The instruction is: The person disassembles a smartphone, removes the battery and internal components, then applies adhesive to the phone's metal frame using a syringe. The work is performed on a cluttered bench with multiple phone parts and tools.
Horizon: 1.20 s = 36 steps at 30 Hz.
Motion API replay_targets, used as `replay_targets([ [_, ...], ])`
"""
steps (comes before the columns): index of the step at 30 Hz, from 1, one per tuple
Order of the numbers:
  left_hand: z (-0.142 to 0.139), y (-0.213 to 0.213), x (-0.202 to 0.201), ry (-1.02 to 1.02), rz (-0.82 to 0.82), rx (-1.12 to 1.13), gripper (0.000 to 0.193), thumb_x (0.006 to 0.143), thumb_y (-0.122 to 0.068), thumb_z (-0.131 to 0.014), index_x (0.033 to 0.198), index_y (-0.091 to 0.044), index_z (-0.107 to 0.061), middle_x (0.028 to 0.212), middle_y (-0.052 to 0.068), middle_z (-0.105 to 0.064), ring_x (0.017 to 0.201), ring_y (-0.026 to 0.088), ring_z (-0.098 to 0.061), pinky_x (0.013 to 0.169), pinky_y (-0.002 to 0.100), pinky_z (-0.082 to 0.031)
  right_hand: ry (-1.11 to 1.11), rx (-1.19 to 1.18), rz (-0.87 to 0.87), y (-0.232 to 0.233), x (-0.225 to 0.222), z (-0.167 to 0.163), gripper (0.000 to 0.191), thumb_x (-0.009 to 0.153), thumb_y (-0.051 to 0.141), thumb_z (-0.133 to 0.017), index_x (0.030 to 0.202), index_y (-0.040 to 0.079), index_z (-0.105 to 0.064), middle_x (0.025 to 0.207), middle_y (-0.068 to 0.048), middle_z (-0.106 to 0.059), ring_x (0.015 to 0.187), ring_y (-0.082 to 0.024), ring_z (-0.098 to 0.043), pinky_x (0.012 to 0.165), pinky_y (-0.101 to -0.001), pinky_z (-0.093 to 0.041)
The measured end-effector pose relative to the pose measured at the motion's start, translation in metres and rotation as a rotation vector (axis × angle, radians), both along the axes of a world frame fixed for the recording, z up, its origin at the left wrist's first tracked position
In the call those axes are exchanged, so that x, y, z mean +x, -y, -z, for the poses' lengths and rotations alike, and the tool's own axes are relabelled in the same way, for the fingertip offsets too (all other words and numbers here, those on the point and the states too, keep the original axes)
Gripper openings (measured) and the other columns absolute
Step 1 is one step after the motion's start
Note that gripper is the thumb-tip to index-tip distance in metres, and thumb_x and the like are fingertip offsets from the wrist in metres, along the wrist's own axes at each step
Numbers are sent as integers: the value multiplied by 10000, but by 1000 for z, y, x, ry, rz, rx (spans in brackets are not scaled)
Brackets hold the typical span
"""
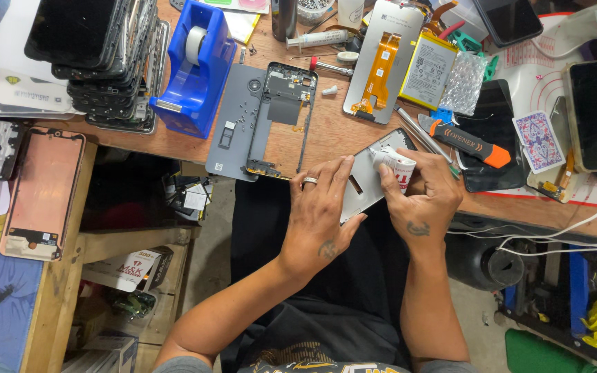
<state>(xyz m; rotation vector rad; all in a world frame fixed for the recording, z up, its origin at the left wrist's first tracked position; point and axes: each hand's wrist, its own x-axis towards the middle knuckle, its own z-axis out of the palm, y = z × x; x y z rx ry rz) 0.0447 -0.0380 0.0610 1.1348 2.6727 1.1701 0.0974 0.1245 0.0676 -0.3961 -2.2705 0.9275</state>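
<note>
Wooden table (326,131) is crowded. Blue tape dispenser (193,65) at 11 o'clock of the hands, w/ a stack of dark phone frames (108,62) just left of it. Grey back cover (235,121) and black mid-frame (281,117) lie at 12, touching each other, mid-frame's lower end just beside the left fingertips. Screen panel w/ orange flex (381,62) further up at 1 o'clock, battery (428,69) beside it. Orange-black opener tool (468,141) at 2–3 o'clock, near the right hand; playing card (537,140) beyond it. Pinkish panel (41,190) far off at 9.

Grey phone plate (367,176) sits at the table's near edge, tilted, between both hands. Left hand (319,214) flat-ish, fingers spread on the plate's left side, thumb under its lower edge, gripping it. Right hand (426,197) closed round a small white tube (396,166), nozzle end on the plate's upper part. Both forearms come up from 6 o'clock.
</note>
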Motion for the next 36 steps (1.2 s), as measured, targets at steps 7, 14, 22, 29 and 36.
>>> replay_targets([
  [7, 2, -1, 0, 2, -1, -6, 945, 716, -288, -877, 1484, 24, -424, 1434, 143, -521, 1357, 265, -467, 1141, 435, -268, -30, 93, -27, 0, 1, 4, 272, 929, 79, -871, 1147, -7, -732, 1072, -88, -709, 837, -130, -713, 708, -235, -561],
  [14, 1, 0, 0, 6, 1, -5, 947, 722, -289, -876, 1490, 24, -420, 1432, 146, -520, 1359, 263, -467, 1145, 438, -266, 30, 25, 27, -2, 0, -1, 308, 871, 76, -876, 1134, -12, -742, 1049, -103, -718, 691, -98, -661, 600, -234, -509],
  [22, 0, -1, 0, 12, -4, -3, 944, 719, -282, -873, 1490, 17, -417, 1427, 136, -520, 1353, 264, -470, 1142, 446, -269, -9, -16, -27, 4, 1, 0, 292, 906, 70, -852, 1158, -7, -726, 1103, -101, -703, 835, -117, -710, 652, -234, -556],
  [29, -1, 0, 1, 16, -2, 3, 942, 716, -274, -874, 1488, 17, -419, 1430, 135, -522, 1348, 263, -474, 1139, 445, -272, -46, 136, -59, 5, 3, 1, 262, 934, 66, -863, 1148, -8, -731, 1096, -103, -709, 924, -152, -722, 791, -280, -582],
  [36, -1, 0, 0, 16, -2, 8, 941, 717, -273, -876, 1489, 20, -425, 1422, 137, -524, 1353, 261, -473, 1138, 442, -273, 12, 27, 5, 3, 0, 1, 303, 882, 72, -873, 1143, -2, -738, 1085, -111, -714, 832, -142, -716, 672, -252, -558],
])
